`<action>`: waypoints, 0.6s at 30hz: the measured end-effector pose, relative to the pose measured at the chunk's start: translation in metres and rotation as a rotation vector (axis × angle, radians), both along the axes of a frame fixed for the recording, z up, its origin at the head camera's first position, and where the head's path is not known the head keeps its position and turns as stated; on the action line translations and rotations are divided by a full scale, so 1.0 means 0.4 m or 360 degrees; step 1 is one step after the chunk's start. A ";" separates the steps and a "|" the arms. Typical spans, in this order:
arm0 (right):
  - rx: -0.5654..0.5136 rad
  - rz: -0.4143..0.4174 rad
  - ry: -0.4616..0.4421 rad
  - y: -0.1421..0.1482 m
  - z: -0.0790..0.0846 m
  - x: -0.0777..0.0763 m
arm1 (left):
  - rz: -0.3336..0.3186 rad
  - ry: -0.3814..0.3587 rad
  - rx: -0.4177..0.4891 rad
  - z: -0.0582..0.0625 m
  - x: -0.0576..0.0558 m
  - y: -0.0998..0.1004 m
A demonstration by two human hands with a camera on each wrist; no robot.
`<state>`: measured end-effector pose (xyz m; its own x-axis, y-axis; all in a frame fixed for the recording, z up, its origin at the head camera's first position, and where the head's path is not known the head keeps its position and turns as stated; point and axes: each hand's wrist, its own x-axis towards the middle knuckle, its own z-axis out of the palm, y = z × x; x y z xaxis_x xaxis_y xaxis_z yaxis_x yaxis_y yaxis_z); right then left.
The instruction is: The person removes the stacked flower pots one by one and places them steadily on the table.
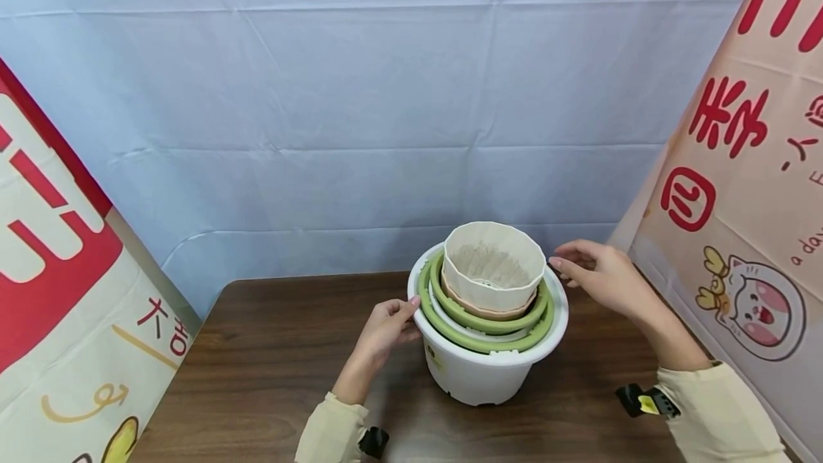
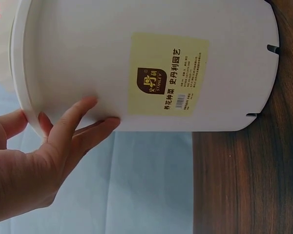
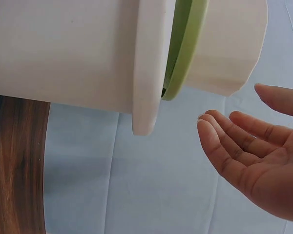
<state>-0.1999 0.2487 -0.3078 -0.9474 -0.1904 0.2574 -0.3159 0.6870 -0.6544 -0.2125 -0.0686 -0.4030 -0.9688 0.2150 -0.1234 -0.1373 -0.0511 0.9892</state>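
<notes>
A large white flowerpot (image 1: 479, 377) stands upright on the table with several smaller pots nested inside. Among these are green rims (image 1: 479, 323), a peach-coloured rim (image 1: 494, 314) and, on top, a cream fluted pot (image 1: 492, 298). My left hand (image 1: 382, 331) pinches the big pot's rim at its left side, thumb on top and fingers against the outer wall. In the left wrist view a yellow label (image 2: 168, 73) shows on that wall. My right hand (image 1: 598, 274), fingers loosely bent and holding nothing, hovers beside the right rim, apart from the pots in the right wrist view.
The brown wooden table (image 1: 270, 363) ends at a pale blue cloth backdrop (image 1: 360, 106) just behind the pots. Printed cloths hang on the left (image 1: 58, 291) and the right (image 1: 759, 184). Dark bands with small devices circle both sleeved wrists.
</notes>
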 end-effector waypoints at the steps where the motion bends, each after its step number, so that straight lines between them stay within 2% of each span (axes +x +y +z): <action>1: -0.0011 0.0003 -0.0008 -0.001 0.000 -0.002 | -0.0001 0.0000 -0.0004 0.000 0.000 0.000; 18: -0.0164 0.0036 -0.0091 -0.026 0.004 -0.028 | -0.0009 0.0016 -0.0028 -0.001 0.005 -0.002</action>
<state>-0.2112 0.2383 -0.3062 -0.9568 -0.1870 0.2226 -0.2907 0.6081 -0.7387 -0.2105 -0.0696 -0.4032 -0.9689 0.2181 -0.1173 -0.1274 -0.0328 0.9913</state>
